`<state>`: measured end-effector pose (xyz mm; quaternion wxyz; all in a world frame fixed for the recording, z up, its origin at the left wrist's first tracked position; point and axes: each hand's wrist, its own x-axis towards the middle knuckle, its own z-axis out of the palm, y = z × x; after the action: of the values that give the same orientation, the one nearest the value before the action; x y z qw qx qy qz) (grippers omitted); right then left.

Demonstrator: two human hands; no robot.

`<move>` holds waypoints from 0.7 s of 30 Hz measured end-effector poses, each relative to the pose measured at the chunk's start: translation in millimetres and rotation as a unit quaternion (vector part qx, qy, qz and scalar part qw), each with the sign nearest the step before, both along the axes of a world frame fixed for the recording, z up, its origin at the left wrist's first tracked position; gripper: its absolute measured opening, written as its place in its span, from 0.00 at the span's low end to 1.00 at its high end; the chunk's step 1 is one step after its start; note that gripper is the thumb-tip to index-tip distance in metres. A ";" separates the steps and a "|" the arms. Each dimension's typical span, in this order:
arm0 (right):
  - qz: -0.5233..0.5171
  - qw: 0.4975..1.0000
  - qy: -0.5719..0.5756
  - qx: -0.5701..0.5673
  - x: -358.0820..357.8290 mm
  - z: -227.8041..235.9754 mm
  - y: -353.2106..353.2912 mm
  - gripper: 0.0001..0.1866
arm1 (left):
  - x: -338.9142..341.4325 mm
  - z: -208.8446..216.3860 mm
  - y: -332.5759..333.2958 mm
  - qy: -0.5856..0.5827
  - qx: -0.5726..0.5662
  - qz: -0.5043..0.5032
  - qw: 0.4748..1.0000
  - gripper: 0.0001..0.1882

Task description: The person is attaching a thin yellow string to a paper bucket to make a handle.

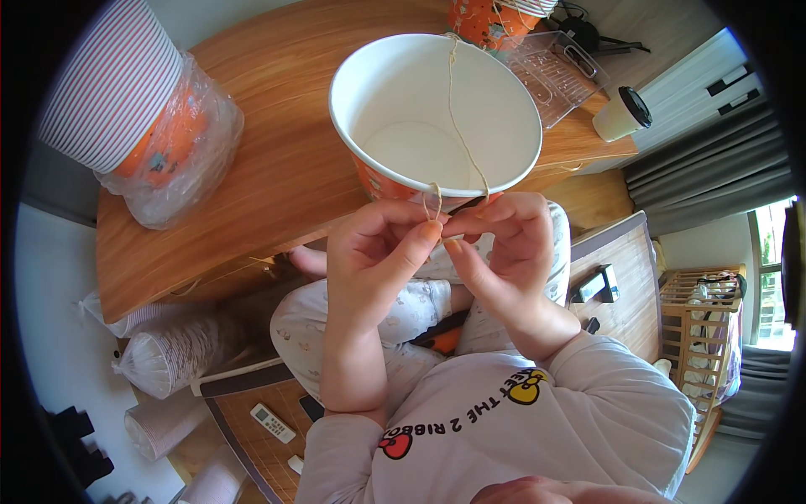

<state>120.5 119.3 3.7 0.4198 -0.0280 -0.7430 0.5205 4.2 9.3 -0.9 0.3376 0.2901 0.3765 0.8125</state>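
A big paper bucket (378, 94), white inside and orange outside, stands at the table's near edge with its mouth tilted toward me. A thin tan twine (454, 105) runs across its opening from the far rim to the near rim. My left hand (382, 256) pinches the small twine loop at the near rim between thumb and forefinger. Close beside it, my right hand (510, 256) is closed in a pinch on the twine's end below the rim. The fingertips nearly meet, and the exact knot between them is too small to make out.
Stacked paper buckets (113, 92), partly in clear plastic, stand at left on the wooden table (269, 109). At the back right are an orange bucket stack (495, 21), a clear plastic tray (550, 76) and a lidded cup (621, 115). Bagged stacks (172, 357) lie on the floor.
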 end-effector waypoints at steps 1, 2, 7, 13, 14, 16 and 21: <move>0.008 1.000 -0.002 0.011 0.5 1.1 0.4 0.22 | 0.1 0.2 -0.1 -0.006 0.003 -0.004 1.000 0.05; 0.008 1.000 -0.002 0.011 0.4 2.1 -0.1 0.22 | 0.1 0.3 0.0 -0.012 0.006 -0.009 1.000 0.05; -0.024 0.999 -0.003 0.020 -2.4 2.0 -4.7 0.25 | 0.6 -0.8 0.5 -0.016 0.013 -0.002 1.000 0.06; -0.025 0.997 -0.007 0.077 -2.8 0.3 -1.4 0.27 | 0.2 -1.1 1.1 -0.024 0.017 -0.008 1.000 0.06; -0.025 0.997 -0.007 0.076 -3.3 -0.6 -1.7 0.27 | -0.2 -1.7 1.2 -0.027 0.019 -0.012 0.999 0.06; -0.030 0.999 0.005 0.045 -4.5 -2.4 -3.0 0.27 | -0.5 -1.3 0.8 -0.027 0.025 -0.016 0.999 0.06; -0.031 0.998 -0.006 0.052 -3.7 1.6 -2.2 0.26 | -2.0 -2.3 -0.7 -0.022 0.027 -0.027 0.999 0.06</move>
<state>116.8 117.1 5.4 0.4319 -0.0327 -0.7704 0.4678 2.2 8.7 -3.2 0.3595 0.2911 0.3386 0.8194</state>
